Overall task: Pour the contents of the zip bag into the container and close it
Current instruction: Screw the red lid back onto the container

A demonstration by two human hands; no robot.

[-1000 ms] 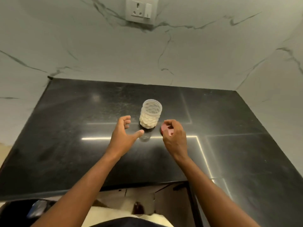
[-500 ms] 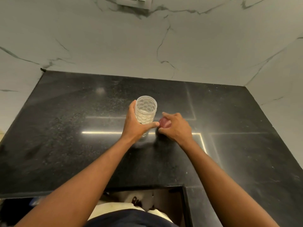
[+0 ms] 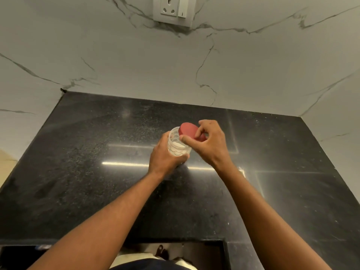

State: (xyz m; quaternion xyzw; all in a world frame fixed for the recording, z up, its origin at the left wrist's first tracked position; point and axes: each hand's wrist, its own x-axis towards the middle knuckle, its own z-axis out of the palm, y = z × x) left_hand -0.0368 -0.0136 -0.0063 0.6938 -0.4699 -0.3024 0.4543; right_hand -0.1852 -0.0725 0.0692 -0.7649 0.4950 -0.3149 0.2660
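Right hand (image 3: 209, 142) pinches red lid (image 3: 188, 129), tilted, over far-right rim of container (image 3: 177, 143). Left hand (image 3: 165, 155) wraps container, lifted off black counter (image 3: 97, 172), pale pieces inside. Risk: lid seats crooked, threads jam; loose hold lets container slip, spill.

Both hands (image 3: 165, 154) (image 3: 209, 142) closed, gripping.

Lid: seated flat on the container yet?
No, the red lid sits tilted over the container, its mouth partly open.

red lid (image 3: 188, 129) raised over gripped container (image 3: 177, 145).
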